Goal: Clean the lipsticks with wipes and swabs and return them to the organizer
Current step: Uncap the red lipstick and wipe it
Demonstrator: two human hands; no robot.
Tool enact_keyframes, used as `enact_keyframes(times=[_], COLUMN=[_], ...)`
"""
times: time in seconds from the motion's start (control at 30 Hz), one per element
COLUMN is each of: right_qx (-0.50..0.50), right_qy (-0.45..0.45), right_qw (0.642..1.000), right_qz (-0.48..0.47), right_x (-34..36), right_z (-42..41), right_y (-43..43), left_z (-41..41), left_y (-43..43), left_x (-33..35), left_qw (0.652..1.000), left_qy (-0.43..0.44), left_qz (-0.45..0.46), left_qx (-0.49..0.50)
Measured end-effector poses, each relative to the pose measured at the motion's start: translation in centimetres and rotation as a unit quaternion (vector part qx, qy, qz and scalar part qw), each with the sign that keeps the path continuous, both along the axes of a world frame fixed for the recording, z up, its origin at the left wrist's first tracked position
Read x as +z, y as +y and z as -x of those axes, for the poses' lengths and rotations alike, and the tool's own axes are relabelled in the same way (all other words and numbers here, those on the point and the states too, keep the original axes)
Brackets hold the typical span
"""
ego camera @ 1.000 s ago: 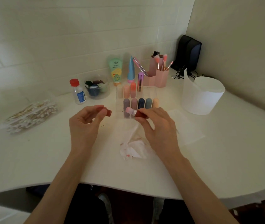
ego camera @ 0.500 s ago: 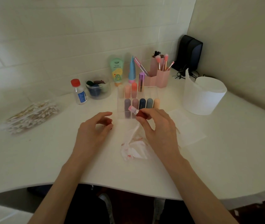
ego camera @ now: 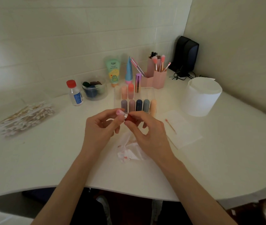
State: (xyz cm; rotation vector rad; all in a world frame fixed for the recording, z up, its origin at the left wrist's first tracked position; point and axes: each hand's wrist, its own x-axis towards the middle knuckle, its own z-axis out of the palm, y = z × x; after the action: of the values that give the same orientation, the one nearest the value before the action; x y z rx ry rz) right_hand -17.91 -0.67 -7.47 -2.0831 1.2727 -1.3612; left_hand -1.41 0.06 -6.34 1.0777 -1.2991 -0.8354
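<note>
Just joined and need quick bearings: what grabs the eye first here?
The left hand and right hand meet at centre, pinching an open lipstick with a pink tip. Just below lies a crumpled wipe with red stains; behind, the clear organizer shows a row of coloured lipsticks.

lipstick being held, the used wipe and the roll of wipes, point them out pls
lipstick [ego camera: 125, 116], head view, on the silver collar between pink tip and red case
used wipe [ego camera: 129, 153], head view, on its crumpled middle
roll of wipes [ego camera: 199, 99], head view, on its white side wall
</note>
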Motion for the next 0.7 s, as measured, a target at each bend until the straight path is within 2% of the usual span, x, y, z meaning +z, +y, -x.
enact_keyframes(times=[0.17, 0.4, 0.57, 0.7], right_qx=[0.008, 0.098, 0.093, 0.116], right_qy=[0.011, -0.048, -0.113, -0.097], right_qw=[1.0, 0.991, 0.983, 0.981], right_qz=[0.001, -0.084, -0.11, -0.12], right_x=[-0.19, -0.16, 0.11, 0.18], right_z=[-0.1, -0.06, -0.24, -0.04], right_y=[-0.19, -0.28, 0.0, -0.18], left_z=[-0.02, -0.24, -0.28, -0.32], left_y=[-0.12, 0.27, 0.57, 0.54], left_x=[-0.38, 0.03, 0.08, 0.19], left_qw=[0.999, 0.999, 0.999, 0.999], left_qy=[0.047, 0.035, 0.045, 0.036], left_qz=[-0.015, -0.016, -0.008, -0.011], left_qx=[0.005, 0.018, 0.004, 0.004])
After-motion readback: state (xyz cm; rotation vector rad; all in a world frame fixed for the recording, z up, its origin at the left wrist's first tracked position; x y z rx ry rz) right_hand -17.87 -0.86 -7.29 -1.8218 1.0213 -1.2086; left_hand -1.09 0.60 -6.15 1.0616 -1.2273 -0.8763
